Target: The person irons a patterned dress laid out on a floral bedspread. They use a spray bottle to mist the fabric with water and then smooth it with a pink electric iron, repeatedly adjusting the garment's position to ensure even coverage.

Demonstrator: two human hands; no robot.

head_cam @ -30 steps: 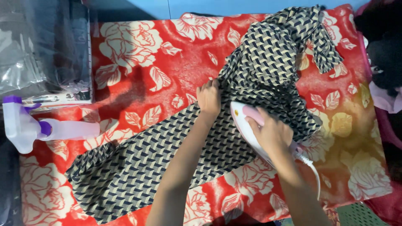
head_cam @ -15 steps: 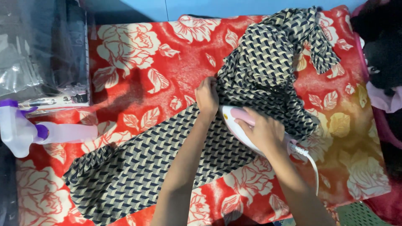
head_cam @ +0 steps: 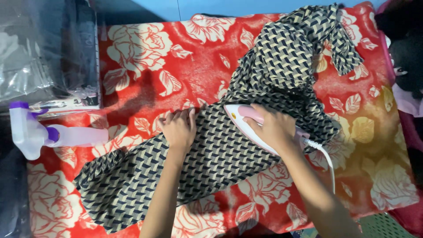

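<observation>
Head view, vs 1 s ago: left hand [head_cam: 178, 128] has slid off the upper fold of the patterned garment [head_cam: 211, 154] and now sits further toward the spray-bottle side, along the cloth's top edge. Right hand [head_cam: 274, 128] w/ the iron [head_cam: 246, 125] has moved the same way, so the iron's pointed tip now aims at the gap betw. both hands. Spray bottle & bag look shifted too, but that's prob. just head motion.

Left hand: fingers spread flat, palm down, pressing the fabric onto the red floral blanket [head_cam: 145, 66]; no pinch. Right hand: fist closed around the iron's pink handle, soleplate resting on the cloth. White cord [head_cam: 324, 158] trails back past the wrist.

Garment lies diagonally across the blanket: flattened part runs from centre toward the lower left, bunched & wrinkled part piled at upper right. Judging by that, the flat strip betw. the hands is the part under the iron now; the upper-right bunch looks not yet pressed.

Purple-white spray bottle [head_cam: 48, 134] lies on its side at the blanket's left edge, well apart from both hands. Clear plastic bag [head_cam: 39, 53] sits above it.
</observation>
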